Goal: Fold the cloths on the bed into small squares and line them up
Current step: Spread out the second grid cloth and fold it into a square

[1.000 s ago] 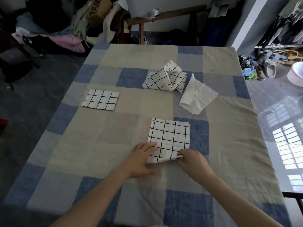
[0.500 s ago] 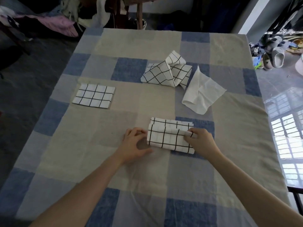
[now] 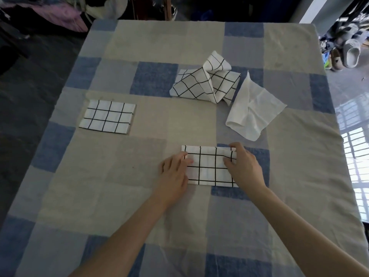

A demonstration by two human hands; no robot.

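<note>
A white cloth with a black grid (image 3: 208, 166) lies folded into a rectangle in front of me on the bed (image 3: 139, 176). My left hand (image 3: 174, 174) rests flat on its left edge, fingers spread. My right hand (image 3: 244, 164) pinches its right end, thumb under and fingers over the far corner. A small folded grid cloth (image 3: 107, 116) lies flat at the left. A crumpled grid cloth (image 3: 205, 80) and a plain white cloth (image 3: 253, 114) lie unfolded farther back on the right.
The bed cover is a blue, grey and beige patchwork. Shoes (image 3: 351, 50) sit on the floor past the right edge. Piled clothes (image 3: 60, 15) lie beyond the far left corner. The shiny floor (image 3: 357, 148) runs along the right side.
The near edge of the grid cloth was lifted and folded away from me onto its far half. It now lies as a flat rectangle, with both hands moved up to its ends.
</note>
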